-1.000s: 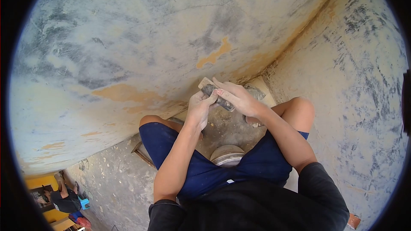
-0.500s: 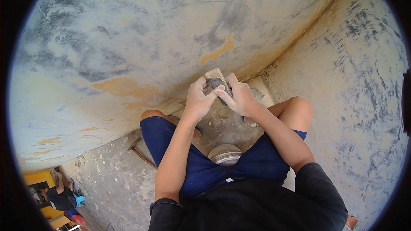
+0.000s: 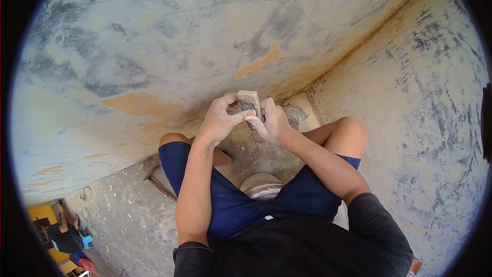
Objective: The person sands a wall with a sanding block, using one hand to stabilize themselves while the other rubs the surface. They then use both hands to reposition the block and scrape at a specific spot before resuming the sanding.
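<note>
Both my hands grip a pale, dusty sanding block (image 3: 249,97) with a dark sheet, seemingly sandpaper, on its face. My left hand (image 3: 218,122) holds it from the left, thumb pressed on the dark sheet. From the other side, my right hand (image 3: 275,123) has its fingers along the block's edge, and its thumb meets the left one. White dust coats the fingers. The block is held up in front of the patchy wall (image 3: 174,41), tilted slightly; the fingers hide part of its lower end.
Between my legs is a round pale bucket (image 3: 261,186). A hammer-like tool (image 3: 160,183) lies on the speckled floor (image 3: 128,210) to the left. A second wall (image 3: 394,123) meets the first in a corner. Another person (image 3: 64,238) is at far lower left by a blue stool (image 3: 87,241).
Both hands have shifted slightly left and down in view with the sanding block, which now stands more upright. The whole view has shifted a little too.
</note>
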